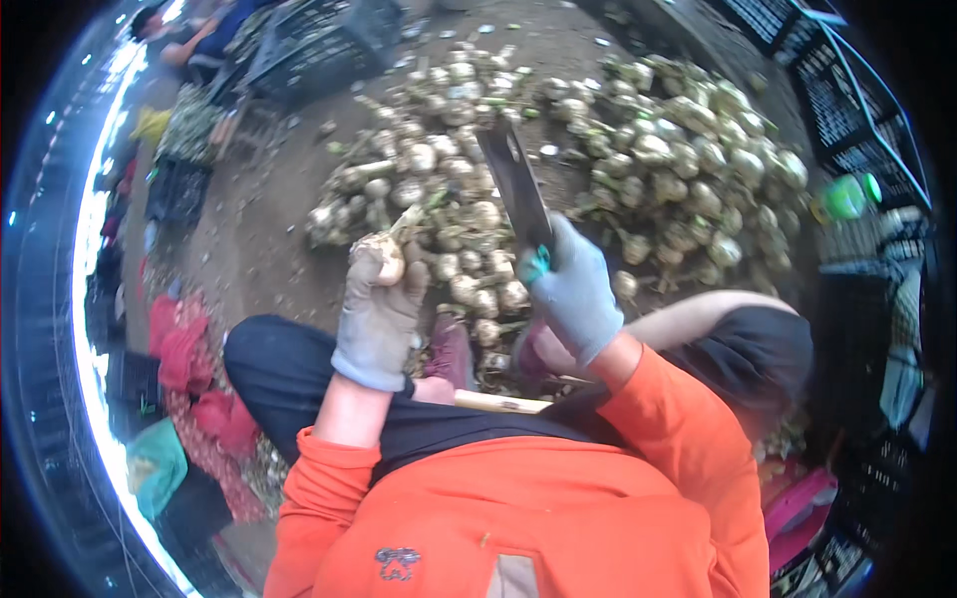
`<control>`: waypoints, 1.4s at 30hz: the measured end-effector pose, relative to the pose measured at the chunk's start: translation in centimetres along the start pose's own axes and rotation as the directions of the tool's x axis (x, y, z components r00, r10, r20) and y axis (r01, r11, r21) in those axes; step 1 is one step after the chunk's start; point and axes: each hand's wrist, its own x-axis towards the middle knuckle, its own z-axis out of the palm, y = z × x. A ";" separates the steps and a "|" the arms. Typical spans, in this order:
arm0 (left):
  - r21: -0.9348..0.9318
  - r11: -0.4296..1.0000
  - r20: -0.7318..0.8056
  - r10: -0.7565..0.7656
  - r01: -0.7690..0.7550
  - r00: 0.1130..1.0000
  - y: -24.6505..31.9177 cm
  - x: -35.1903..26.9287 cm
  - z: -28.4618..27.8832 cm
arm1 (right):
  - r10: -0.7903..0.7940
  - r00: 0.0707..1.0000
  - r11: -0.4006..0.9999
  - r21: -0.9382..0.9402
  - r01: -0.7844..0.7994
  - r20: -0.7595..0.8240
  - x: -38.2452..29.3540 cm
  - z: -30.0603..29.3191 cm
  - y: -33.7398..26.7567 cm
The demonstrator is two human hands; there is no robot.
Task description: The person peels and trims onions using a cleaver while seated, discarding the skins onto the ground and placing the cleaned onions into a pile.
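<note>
My left hand (381, 318), in a pale work glove, grips a garlic bulb (390, 258) with its stalk pointing up and to the right. In my right hand (577, 288), also gloved, is a large knife (514, 179) with a broad dark blade and teal material at its handle. The blade points away from me over the pile and is apart from the held bulb. A heap of whitish garlic bulbs (448, 161) with short stalks lies on the ground before my feet. To its right spreads a second heap of bulbs (673, 157).
Dark plastic crates (321, 48) stand at the far left, near a seated person (183, 48). More crates (845, 97) line the right, beside a green-and-clear container (845, 198). Red mesh sacks (183, 344) lie at left. My shoes (450, 347) are close to the near bulbs.
</note>
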 end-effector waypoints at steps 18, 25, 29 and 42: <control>0.735 -0.665 -0.114 -0.319 -0.136 0.941 -12.6 7.8 -9.5 | 0.232 0.904 0.870 0.492 -0.027 -0.360 2.4 -9.1 -1.7; 0.796 -0.604 -0.134 -0.236 -0.037 0.963 -12.9 7.7 -14.1 | 0.272 0.927 0.890 0.433 -0.140 -0.259 3.3 -8.1 -0.7; 0.713 -0.692 -0.069 -0.227 -0.111 0.972 -13.6 8.5 -14.9 | 0.280 0.941 0.856 0.493 -0.155 -0.190 3.7 -6.6 0.2; 1.000 0.000 0.027 -0.138 -0.028 0.990 -5.6 6.0 -1.0 | -0.333 0.924 0.754 -0.535 0.381 0.188 1.6 -1.5 1.8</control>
